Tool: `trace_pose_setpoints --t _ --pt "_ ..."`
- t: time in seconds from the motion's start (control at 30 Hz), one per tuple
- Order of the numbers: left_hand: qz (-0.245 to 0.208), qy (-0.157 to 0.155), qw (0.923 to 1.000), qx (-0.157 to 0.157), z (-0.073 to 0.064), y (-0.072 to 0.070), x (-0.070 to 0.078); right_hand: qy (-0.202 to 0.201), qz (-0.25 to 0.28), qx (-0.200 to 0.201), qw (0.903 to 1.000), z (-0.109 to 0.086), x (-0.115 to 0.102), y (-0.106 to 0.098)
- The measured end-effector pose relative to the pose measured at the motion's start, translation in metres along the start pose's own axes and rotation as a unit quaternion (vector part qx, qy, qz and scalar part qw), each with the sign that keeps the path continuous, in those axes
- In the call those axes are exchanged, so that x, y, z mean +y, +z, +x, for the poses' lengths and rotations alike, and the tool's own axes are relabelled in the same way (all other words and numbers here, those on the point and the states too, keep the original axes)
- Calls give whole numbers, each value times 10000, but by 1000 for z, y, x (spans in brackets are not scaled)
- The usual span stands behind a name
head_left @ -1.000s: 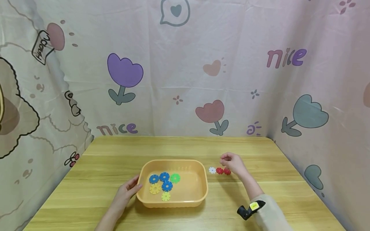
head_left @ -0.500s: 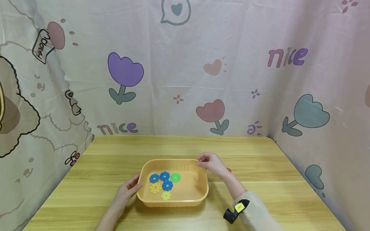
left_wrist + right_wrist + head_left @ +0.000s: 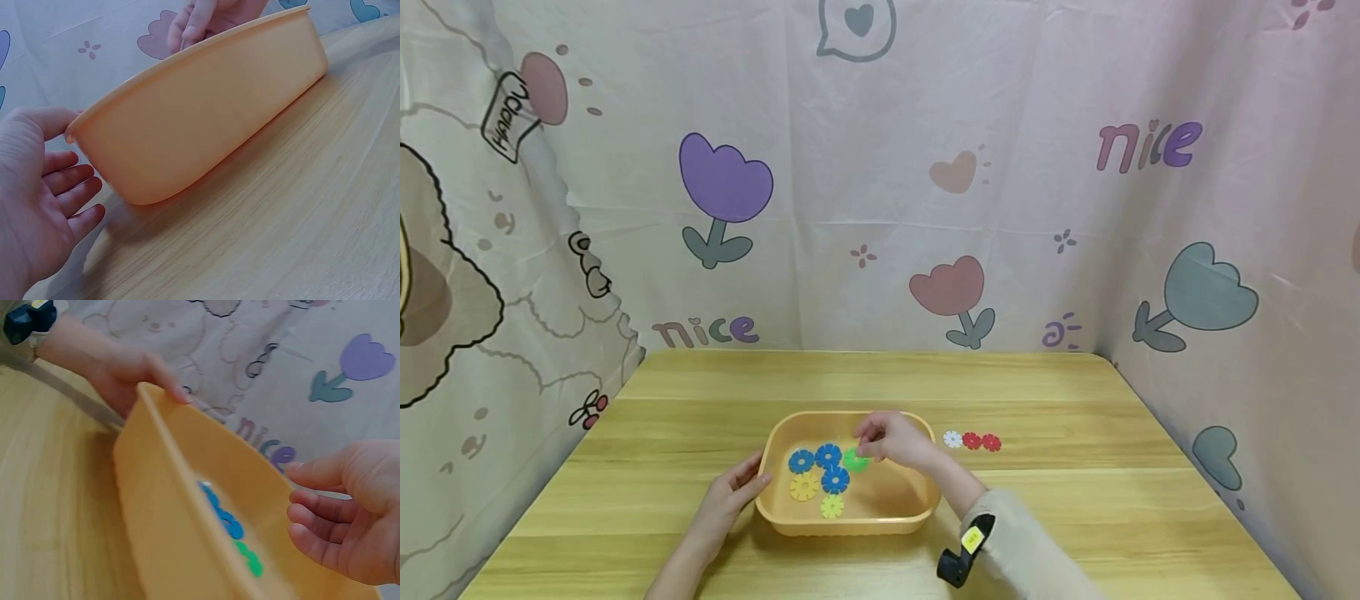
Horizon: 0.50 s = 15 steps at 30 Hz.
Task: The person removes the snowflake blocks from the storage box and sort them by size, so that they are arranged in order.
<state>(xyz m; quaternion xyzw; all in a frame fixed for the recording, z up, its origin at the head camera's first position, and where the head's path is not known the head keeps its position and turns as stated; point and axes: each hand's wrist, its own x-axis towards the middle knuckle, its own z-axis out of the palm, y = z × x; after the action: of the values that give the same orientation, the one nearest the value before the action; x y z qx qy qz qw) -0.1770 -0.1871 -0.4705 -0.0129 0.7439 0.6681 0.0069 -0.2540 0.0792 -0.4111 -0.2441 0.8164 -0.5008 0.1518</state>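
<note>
A yellow-orange plastic basket (image 3: 820,527) stands on the table, holding notched snowflake discs: blue discs (image 3: 835,480), a green disc (image 3: 854,462), a yellow disc (image 3: 804,487) and a yellow-green disc (image 3: 832,507). My left hand (image 3: 730,498) holds the basket's left end, thumb over the rim and fingers along the outer wall, as the left wrist view shows too. Over the inside of the basket hovers my right hand (image 3: 897,439), fingers loosely bent with nothing between them, its fingertips close above the green disc. In the right wrist view its thumb and fingers (image 3: 312,515) stand apart.
Right of the basket, a white disc (image 3: 952,439) and two red discs (image 3: 972,441) lie in a row on the wooden table (image 3: 1075,483). A patterned cloth (image 3: 880,183) hangs behind the table and at both sides.
My right hand has moved left from above the row of white and red discs to over the basket. My left hand and the discs have stayed put.
</note>
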Motion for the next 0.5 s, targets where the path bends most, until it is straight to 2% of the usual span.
trace_pose_setpoints --t 0.27,0.5 --pt "43 -15 10000 28 0 -1 0 90 -102 -735 9972 7 4 27" --pt "52 -51 10000 29 0 0 0 251 -432 -1039 9933 7 13 40"
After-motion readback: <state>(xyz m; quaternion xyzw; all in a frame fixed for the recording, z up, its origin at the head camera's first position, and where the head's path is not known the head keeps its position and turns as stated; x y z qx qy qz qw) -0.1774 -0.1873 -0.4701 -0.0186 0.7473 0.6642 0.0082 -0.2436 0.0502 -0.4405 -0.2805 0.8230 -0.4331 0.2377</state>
